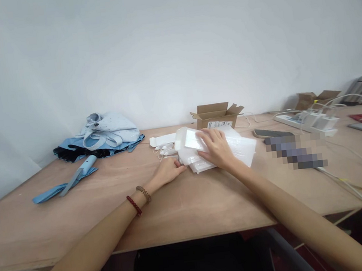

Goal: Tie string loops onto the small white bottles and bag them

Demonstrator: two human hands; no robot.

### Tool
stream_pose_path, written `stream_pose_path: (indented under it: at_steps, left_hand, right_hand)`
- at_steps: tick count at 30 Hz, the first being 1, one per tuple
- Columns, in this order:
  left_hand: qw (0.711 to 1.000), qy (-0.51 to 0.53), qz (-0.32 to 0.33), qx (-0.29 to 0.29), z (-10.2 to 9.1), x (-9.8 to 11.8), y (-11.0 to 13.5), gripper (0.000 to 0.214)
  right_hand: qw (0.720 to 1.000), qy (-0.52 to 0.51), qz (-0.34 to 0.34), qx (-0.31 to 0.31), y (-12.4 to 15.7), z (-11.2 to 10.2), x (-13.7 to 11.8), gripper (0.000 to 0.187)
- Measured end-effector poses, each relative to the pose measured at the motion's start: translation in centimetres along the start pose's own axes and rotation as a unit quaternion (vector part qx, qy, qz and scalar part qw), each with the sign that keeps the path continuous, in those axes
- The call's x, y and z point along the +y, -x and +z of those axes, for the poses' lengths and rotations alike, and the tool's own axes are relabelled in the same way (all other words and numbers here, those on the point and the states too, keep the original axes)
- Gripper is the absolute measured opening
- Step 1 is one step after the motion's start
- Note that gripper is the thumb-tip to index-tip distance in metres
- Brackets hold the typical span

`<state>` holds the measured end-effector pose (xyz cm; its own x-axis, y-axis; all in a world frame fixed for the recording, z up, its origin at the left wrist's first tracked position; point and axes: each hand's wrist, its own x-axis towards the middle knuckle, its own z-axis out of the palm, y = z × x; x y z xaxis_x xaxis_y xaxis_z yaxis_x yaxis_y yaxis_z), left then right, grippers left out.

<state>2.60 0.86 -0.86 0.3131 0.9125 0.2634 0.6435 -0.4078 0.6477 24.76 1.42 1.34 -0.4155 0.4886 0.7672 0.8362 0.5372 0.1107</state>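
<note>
Wood tabletop [189, 212] backs onto pale wall [171, 46]; R hand [217, 148] pinching white box [192, 142], L hand [166, 171] w/ fingers curled, can't tell if gripping.

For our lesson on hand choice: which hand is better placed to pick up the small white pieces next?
Probably the left hand: it is close to the small white pieces, while the right hand is occupied, holding a white box.

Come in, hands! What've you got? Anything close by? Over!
Right hand holding white box. Left hand beside small white pieces. Plastic packaging close by, open cardboard box behind.
</note>
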Motion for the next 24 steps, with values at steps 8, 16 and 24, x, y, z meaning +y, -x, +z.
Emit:
stream_pose_path:
  at_steps: [8,16,24]
  left_hand:
    - [1.000,0.015,-0.017,0.004,0.2,-0.3,-0.1,0.015]
    - [0.989,0.101,-0.104,-0.010,-4.1,0.4,-0.2,0.016]
    - [0.909,0.287,-0.078,0.291,-7.6,-0.8,-1.2,0.015]
  right_hand:
    - [1.000,0.009,-0.005,0.003,0.0,0.0,-0.2,0.046]
    - [1.000,0.009,0.008,0.010,0.0,0.1,0.1,0.046]
    - [1.000,0.001,0.018,-0.025,-0.1,0.2,0.0,0.048]
